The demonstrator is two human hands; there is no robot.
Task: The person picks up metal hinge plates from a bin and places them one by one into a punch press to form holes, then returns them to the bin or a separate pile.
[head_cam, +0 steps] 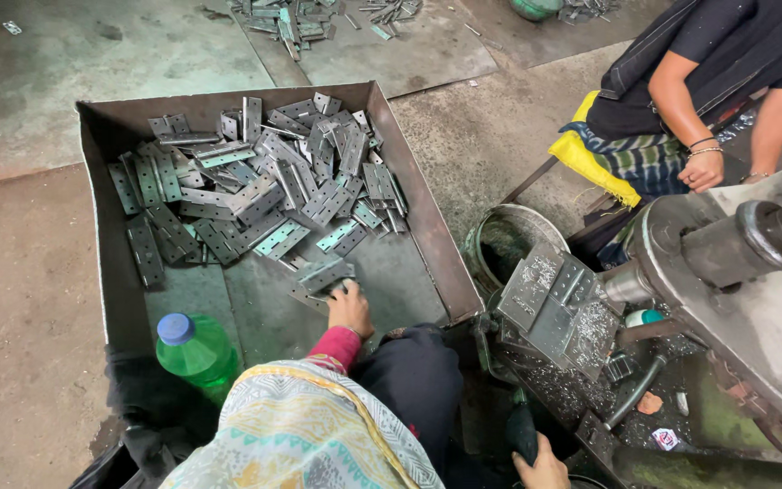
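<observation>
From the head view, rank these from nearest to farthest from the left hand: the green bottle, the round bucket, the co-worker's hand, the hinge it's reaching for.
Measured from the left hand:
1. Hinge, at the fingertips, low in the metal tray.
2. Green bottle, to its left, at the tray's near corner.
3. Round bucket, to its right, outside the tray; close to the bottle's distance.
4. Co-worker's hand, far right, by the machine.
</observation>
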